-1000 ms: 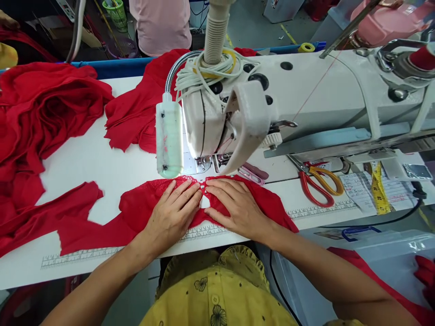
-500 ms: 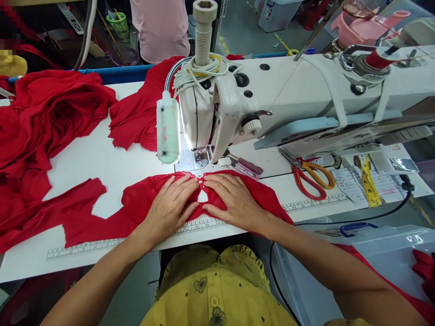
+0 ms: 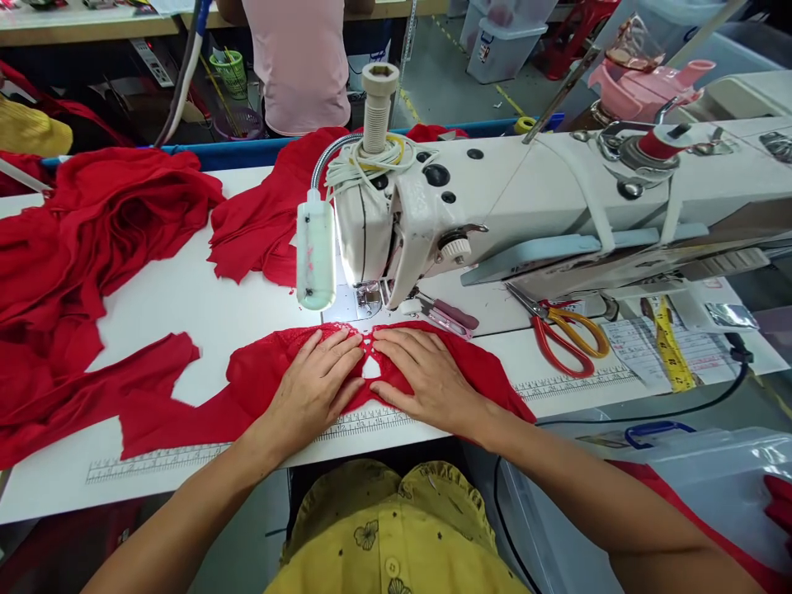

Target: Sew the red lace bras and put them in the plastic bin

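Note:
Both hands press down on a red garment piece (image 3: 260,363) with a lace edge, spread on the white table in front of the sewing machine (image 3: 396,223). My left hand (image 3: 322,375) lies flat on its left half, fingers stretched out. On the right half rests my right hand (image 3: 426,375), also flat with fingers extended. Between the fingertips the two lace edges meet, with a small gap below them where the white table shows. The machine's presser foot (image 3: 369,294) stands just beyond the fabric, apart from it.
Piles of red fabric (image 3: 124,214) lie at the left and behind the machine. Orange-and-red-handled scissors (image 3: 560,330), a seam ripper (image 3: 454,313) and a yellow tape measure (image 3: 673,346) lie at the right. A clear plastic bin (image 3: 699,478) stands below. Another person (image 3: 300,66) is beyond the table.
The camera view has tilted up slightly, so the scene sits lower. The lace edges appear a little closer together between my fingertips; both hands stay flat on the fabric.

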`<state>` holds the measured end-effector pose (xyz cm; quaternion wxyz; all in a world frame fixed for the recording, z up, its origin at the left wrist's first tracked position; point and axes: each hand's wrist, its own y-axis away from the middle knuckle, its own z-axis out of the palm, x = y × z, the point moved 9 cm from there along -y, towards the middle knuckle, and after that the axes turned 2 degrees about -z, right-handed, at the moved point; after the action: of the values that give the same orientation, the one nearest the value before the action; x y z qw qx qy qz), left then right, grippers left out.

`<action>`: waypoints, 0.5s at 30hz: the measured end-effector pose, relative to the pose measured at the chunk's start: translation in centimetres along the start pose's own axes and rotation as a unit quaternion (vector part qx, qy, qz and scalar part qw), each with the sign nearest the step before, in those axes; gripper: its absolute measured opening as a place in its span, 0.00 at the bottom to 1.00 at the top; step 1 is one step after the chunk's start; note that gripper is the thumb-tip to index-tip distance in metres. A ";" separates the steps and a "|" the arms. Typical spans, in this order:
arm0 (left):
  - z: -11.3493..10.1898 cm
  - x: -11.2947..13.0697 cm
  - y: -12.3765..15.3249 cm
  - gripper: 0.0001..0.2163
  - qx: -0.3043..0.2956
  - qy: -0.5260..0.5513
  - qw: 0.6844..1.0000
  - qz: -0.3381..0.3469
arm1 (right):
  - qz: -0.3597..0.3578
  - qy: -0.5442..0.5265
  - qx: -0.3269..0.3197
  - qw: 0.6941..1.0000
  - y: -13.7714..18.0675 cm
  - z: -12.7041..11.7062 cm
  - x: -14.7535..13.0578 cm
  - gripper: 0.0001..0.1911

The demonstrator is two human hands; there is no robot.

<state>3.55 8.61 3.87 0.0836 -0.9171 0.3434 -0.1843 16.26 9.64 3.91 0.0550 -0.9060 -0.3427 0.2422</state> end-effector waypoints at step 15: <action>-0.1 0.0 -0.3 0.16 -0.001 0.004 1.000 0.004 | 0.001 -0.008 -0.006 1.000 -0.1 -0.1 0.1 0.23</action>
<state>3.70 8.80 4.05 0.0824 -0.9151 0.3473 -0.1875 16.32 9.83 4.03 0.0463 -0.9049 -0.3435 0.2470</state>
